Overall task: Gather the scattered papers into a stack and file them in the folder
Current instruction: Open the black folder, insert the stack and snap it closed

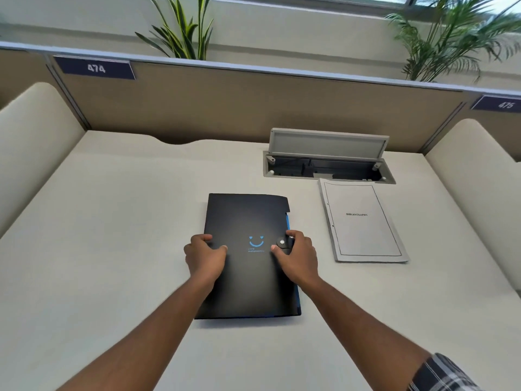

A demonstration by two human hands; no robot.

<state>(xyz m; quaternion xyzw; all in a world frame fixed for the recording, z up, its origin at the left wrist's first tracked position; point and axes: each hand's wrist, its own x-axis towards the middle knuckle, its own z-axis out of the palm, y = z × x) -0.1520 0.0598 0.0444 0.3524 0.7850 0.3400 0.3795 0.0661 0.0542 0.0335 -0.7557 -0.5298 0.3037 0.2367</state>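
Hands curled on folder (248, 221): left hand (204, 256) left edge, right hand (296, 256) at snap.

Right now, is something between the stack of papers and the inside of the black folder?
Yes. The black folder lies shut on the desk, its snap-button strap fastened over the cover. The white paper stack lies apart to its right. The right hand grips at the strap; the left hand holds the cover.

1. Two bare forearms reach in from the near edge, with no watch or rings in view.
2. The right arm has a dark plaid sleeve (442, 373) with pale stripes, rolled above the forearm.
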